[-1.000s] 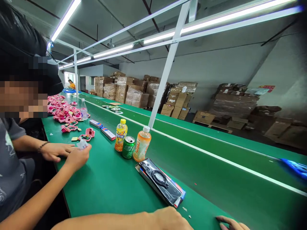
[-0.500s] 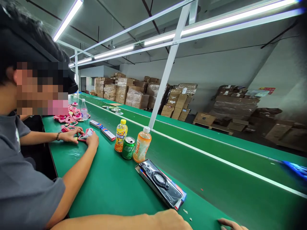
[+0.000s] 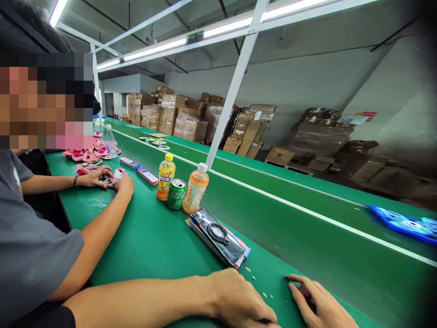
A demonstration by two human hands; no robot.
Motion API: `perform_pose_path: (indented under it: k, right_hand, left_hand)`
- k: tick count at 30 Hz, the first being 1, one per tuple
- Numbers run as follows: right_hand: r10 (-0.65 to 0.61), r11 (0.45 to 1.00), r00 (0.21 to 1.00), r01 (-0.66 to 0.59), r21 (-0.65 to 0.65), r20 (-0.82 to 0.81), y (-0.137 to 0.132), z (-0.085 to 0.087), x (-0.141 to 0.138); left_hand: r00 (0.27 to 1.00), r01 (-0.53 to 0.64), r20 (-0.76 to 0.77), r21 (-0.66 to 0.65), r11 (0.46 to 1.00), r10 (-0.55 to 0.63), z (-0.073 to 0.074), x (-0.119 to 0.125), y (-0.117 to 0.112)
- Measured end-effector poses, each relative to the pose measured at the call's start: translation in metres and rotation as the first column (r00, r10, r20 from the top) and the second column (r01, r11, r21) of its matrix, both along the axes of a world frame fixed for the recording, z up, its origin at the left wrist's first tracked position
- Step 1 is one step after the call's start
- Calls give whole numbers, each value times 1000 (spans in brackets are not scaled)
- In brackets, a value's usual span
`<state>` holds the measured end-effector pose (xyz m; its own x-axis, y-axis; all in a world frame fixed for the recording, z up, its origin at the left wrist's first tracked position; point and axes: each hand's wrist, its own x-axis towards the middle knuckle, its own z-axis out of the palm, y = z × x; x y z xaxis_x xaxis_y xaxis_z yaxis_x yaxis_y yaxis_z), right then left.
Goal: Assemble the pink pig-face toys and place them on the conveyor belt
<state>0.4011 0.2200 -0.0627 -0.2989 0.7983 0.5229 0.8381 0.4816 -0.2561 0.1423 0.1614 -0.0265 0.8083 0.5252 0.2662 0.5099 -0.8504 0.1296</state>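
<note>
My left hand [image 3: 241,298] rests low on the green tabletop, knuckles up and fingers curled down. Its fingertips are mostly hidden, so I cannot make out what they hold, if anything. To its right, my right hand [image 3: 321,303] lies at the bottom edge with thumb and forefinger a little apart and nothing seen between them. Small pale scraps [image 3: 253,278] are scattered between the hands. Just beyond my left hand, a dark smartphone [image 3: 221,239] with a ring on its back lies on a flat box.
Beyond the phone stand an orange drink bottle [image 3: 196,189], a green can [image 3: 176,195] and a yellow-capped bottle [image 3: 166,177]. At left, a co-worker's hands [image 3: 124,184] handle a pink piece near a pink pile [image 3: 87,152]. A blue tray [image 3: 403,225] sits on the conveyor [image 3: 307,246].
The view has tilted down and shifted, so the bench items appear higher and both my hands show more fully. More of the blue tray shows at right.
</note>
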Motion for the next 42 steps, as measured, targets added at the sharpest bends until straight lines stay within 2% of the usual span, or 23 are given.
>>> perform_pose_path:
  k: [2, 6, 11, 15, 18, 21, 26, 31, 42]
  right_hand:
    - [11, 997, 1000, -11, -81, 7, -6, 9, -6]
    - [-6, 993, 1000, 7, -119, 12, -12, 18, -12]
    - [-18, 994, 1000, 20, -106, 16, -16, 18, -14]
    - [-28, 993, 1000, 29, -111, 13, -19, 20, -17]
    - [-13, 994, 1000, 13, -106, 0, -22, 23, -20]
    - [2, 995, 999, -6, -101, -41, -28, 26, -27]
    - [36, 973, 997, -51, -226, -71, -40, 35, -41]
    - [20, 932, 991, -66, -356, -132, -42, 39, -44]
    - [-1, 941, 991, -45, -336, -137, -44, 35, -47]
  left_hand:
    - [998, -5, -55, -7, 1000, 5, 7, -3, -4]
    - [999, -20, -31, 24, 1000, 20, 14, -8, -10]
    - [999, -42, -9, 70, 997, 42, 7, -7, -8]
    - [999, 29, 33, 58, 998, -31, 2, -6, -3]
    - [995, 58, 81, 70, 996, -63, 3, -8, -5]
    - [997, 57, 48, 73, 996, -61, 8, -11, -9]
    - [1000, -12, -25, 39, 999, 13, 14, -14, -15]
    - [1000, 7, -25, 28, 1000, -6, 8, -13, -13]
    - [1000, 17, -23, 32, 999, -16, 4, -13, -12]
